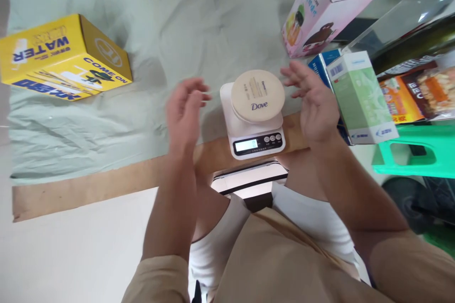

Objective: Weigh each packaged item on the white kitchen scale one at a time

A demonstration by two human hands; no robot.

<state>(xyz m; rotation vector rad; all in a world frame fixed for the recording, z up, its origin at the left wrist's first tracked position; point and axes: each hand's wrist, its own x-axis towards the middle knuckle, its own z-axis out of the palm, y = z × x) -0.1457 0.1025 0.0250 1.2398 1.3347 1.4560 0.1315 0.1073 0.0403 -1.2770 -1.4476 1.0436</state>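
A round cream Dove tin (257, 95) lies flat on a small white kitchen scale (254, 138) with a lit display. The scale stands at the near edge of a table covered with a pale green cloth (170, 33). My left hand (185, 110) hovers to the left of the scale, fingers apart, holding nothing. My right hand (313, 99) hovers to the right of the tin, also spread and apart from it. Neither hand touches the tin or the scale.
A yellow carton (60, 59) printed with "WATER" lies at the left. A pink box (325, 4) stands behind the scale. A green-and-white box (360, 97) and a blue one (320, 64) stand just right of my right hand. Snack packets (415, 92) and a green stool (419, 149) are at the far right.
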